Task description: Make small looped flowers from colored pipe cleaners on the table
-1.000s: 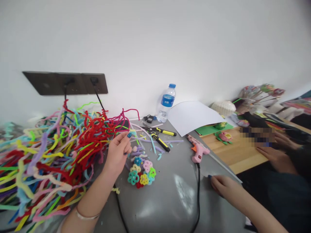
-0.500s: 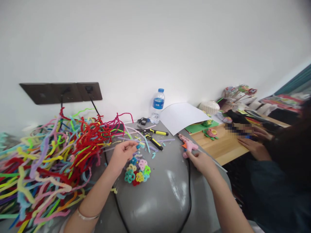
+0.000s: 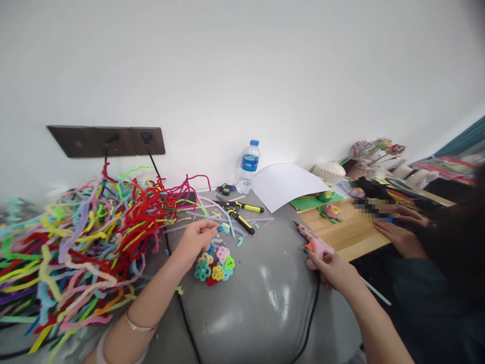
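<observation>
My right hand (image 3: 329, 270) is closed around a pink hot glue gun (image 3: 321, 248) with an orange trigger, its nozzle pointing toward the wall. A pale glue stick (image 3: 375, 291) shows behind the wrist. My left hand (image 3: 197, 241) hovers over the grey table, thumb and fingers pinched together; whatever they hold, if anything, is too small to make out. Just below it lies a cluster of small pipe-cleaner flowers (image 3: 217, 273) in several colours. Wire strippers (image 3: 242, 221) with yellow-black handles lie beyond, among pipe-cleaner offcuts (image 3: 240, 241).
A large heap of pipe cleaners (image 3: 87, 242) covers the left side. By the wall stand a water bottle (image 3: 249, 167) and a white paper sheet (image 3: 284, 183). Black cords (image 3: 185, 318) cross the table. On the right, a co-worker's hands (image 3: 401, 235) rest over a wooden board (image 3: 350, 235).
My right hand has shifted to the right and slightly toward me with the glue gun, its cord trailing along. The left hand keeps its pinch near the flowers. The view has turned slightly.
</observation>
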Demonstrator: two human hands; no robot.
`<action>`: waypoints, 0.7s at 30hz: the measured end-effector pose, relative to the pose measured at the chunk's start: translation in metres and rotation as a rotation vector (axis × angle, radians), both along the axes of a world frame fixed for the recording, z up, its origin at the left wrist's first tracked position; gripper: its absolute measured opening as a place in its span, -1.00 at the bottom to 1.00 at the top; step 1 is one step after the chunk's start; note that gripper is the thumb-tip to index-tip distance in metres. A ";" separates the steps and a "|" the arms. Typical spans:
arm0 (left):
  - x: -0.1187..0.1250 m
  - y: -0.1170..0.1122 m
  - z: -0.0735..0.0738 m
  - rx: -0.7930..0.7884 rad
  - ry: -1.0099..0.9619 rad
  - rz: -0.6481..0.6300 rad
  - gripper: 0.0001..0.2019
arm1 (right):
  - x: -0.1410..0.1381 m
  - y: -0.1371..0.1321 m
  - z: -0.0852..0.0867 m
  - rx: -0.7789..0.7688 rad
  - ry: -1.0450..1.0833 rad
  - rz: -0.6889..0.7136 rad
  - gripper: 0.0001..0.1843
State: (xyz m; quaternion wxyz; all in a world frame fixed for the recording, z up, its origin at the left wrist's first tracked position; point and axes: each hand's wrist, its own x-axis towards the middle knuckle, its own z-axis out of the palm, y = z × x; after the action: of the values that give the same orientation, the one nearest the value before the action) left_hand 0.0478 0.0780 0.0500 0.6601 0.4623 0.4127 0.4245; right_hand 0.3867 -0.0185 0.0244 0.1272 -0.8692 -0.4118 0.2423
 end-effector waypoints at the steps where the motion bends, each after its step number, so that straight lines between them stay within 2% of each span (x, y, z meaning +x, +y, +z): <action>1: 0.000 0.000 0.000 0.004 0.004 -0.005 -0.58 | 0.001 0.002 -0.002 0.014 -0.006 -0.001 -0.33; 8: 0.001 -0.002 0.002 0.028 0.061 -0.071 -0.57 | 0.009 0.005 -0.013 0.079 0.012 -0.037 -0.49; 21: 0.003 -0.001 -0.005 0.022 0.075 -0.084 -0.55 | 0.001 0.001 -0.008 0.200 0.011 -0.096 -0.61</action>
State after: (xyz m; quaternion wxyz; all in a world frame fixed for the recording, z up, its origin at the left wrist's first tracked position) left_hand 0.0504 0.0770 0.0451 0.6564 0.5021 0.4127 0.3831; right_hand 0.3874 -0.0174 0.0169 0.2270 -0.8695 -0.3913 0.1985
